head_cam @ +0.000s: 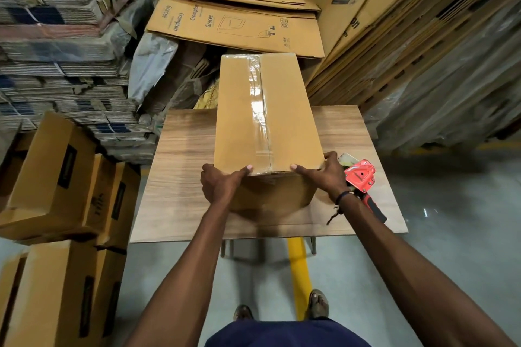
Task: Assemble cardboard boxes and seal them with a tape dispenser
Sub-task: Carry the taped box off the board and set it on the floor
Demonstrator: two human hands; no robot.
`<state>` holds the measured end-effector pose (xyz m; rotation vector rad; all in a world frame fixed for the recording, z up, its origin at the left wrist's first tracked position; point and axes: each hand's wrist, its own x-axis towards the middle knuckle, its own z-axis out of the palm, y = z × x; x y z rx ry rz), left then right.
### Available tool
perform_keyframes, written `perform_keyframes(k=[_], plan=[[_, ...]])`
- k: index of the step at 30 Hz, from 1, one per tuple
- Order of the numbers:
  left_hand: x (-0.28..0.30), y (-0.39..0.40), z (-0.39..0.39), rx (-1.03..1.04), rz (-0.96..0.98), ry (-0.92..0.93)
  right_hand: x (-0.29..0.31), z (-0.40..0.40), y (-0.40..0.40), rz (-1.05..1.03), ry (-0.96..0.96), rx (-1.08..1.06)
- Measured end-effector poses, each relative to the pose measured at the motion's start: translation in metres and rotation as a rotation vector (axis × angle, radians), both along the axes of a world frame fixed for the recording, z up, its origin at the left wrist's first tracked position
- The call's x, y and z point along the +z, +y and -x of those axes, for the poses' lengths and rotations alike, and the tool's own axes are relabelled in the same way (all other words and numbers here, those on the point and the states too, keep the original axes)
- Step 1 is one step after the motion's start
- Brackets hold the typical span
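A tall brown cardboard box (265,121) with a strip of clear tape (258,110) along its top seam is standing on the square wood-grain table (180,177), its far end reaching past the table's back edge. The left hand (222,183) is gripping the near left corner, fingers curled around the side and thumb lying on top. The right hand (324,173) is clasping the near right corner the same way. Just right of that wrist, a red tape dispenser with a black handle (362,180) is lying near the table's right edge. Bare tabletop is showing on both sides of the box. Assembled brown cartons (56,177) are crowding the table's left edge; flattened printed cardboard sheets (234,25) are lying behind.
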<state>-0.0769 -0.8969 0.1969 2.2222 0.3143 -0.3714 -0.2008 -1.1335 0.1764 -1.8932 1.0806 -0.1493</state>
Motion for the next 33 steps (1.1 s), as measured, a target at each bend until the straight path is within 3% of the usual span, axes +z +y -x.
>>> perform_keyframes(k=[5, 7, 11, 18, 24, 27, 30, 33], plan=[[-0.007, 0.028, -0.017, -0.026, 0.101, -0.007, 0.009, 0.007, -0.022, -0.226, -0.035, 0.007], [-0.002, 0.027, -0.019, -0.098, 0.087, -0.012, 0.015, 0.001, -0.020, -0.215, -0.017, -0.005], [0.011, -0.009, 0.002, -0.229, -0.124, 0.000, 0.028, -0.020, 0.011, 0.019, 0.068, 0.039], [-0.003, -0.014, 0.011, -0.356, -0.408, -0.231, 0.024, -0.018, 0.017, 0.340, 0.142, 0.167], [-0.011, 0.022, -0.006, -0.521, -0.306, -0.313, 0.025, -0.006, -0.026, 0.102, 0.002, 0.145], [-0.010, 0.034, -0.008, -0.497, -0.212, -0.318, 0.027, -0.003, -0.029, -0.003, -0.036, 0.116], [-0.007, 0.034, -0.002, -0.414, -0.133, -0.297, 0.030, -0.003, -0.014, 0.125, 0.012, 0.183], [-0.008, 0.028, 0.007, -0.450, -0.236, -0.368, 0.029, -0.001, 0.000, 0.318, 0.030, 0.327]])
